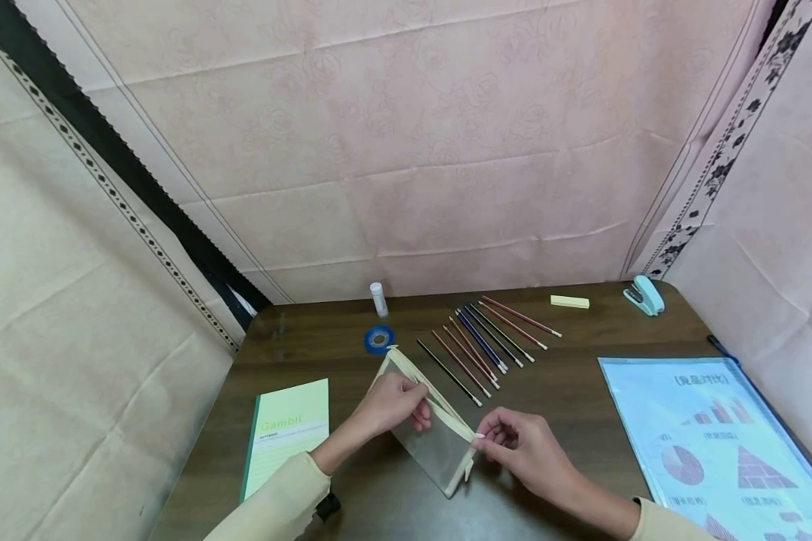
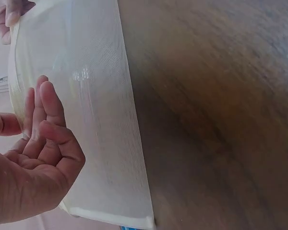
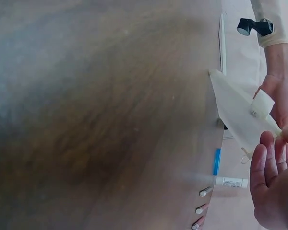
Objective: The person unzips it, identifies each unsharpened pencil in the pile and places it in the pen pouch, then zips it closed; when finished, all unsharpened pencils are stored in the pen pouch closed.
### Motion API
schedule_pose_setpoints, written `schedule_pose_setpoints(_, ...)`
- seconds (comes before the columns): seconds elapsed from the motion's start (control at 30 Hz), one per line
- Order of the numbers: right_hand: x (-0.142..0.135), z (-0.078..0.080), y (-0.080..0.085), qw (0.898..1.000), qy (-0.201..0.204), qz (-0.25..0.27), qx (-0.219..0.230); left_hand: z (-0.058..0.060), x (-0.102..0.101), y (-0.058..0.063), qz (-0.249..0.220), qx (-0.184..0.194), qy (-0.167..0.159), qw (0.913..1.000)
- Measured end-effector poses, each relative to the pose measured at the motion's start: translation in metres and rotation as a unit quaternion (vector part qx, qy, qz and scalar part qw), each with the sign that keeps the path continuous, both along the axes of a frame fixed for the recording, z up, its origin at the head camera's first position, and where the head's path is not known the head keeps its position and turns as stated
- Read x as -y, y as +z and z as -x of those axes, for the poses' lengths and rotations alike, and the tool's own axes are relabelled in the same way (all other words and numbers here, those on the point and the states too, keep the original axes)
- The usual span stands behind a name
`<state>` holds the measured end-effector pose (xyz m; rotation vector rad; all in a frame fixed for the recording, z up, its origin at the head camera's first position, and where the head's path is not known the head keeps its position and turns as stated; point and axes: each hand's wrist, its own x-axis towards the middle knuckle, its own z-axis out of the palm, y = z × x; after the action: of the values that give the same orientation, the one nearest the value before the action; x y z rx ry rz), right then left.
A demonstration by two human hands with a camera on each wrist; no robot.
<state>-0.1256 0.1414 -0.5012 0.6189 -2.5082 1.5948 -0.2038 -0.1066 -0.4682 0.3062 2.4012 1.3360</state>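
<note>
A translucent mesh zip pouch [image 1: 428,443] with cream edging is held tilted above the table. My left hand [image 1: 395,402] pinches its zipped upper edge partway along, the other fingers loosely bent in front of the mesh [image 2: 105,124]. With thumb and fingertips, my right hand [image 1: 524,447] grips the near right corner of that edge; in the right wrist view a small pale tab [image 3: 263,104] hangs from the pouch's side. Nothing can be made out inside the pouch. Just beyond it, several pencils [image 1: 477,342] lie in a slanting row, with dark red, blue and black barrels.
Behind the pouch are a blue tape roll [image 1: 379,339] and an upright glue stick [image 1: 379,299]. A green notebook [image 1: 291,428] lies at left. Farther right are a yellow block [image 1: 570,301], a turquoise stapler [image 1: 644,295] and a blue document folder [image 1: 717,436]. Cloth walls [image 1: 446,150] surround the table.
</note>
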Motion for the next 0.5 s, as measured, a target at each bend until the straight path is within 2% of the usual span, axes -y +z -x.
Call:
schedule_pose_setpoints(0.17, 0.0011, -0.0011, -0.0027, 1.000, 0.001, -0.006, 0.003, -0.0027, -0.0007, -0.0013, -0.020, 0.013, 0.010, 0.9997)
schedule_pose_setpoints(0.5, 0.0032, 0.0010, -0.0052, 0.998, -0.016, -0.060, 0.030, -0.0071, 0.0031, -0.0030, -0.034, 0.028, 0.008, 0.9990)
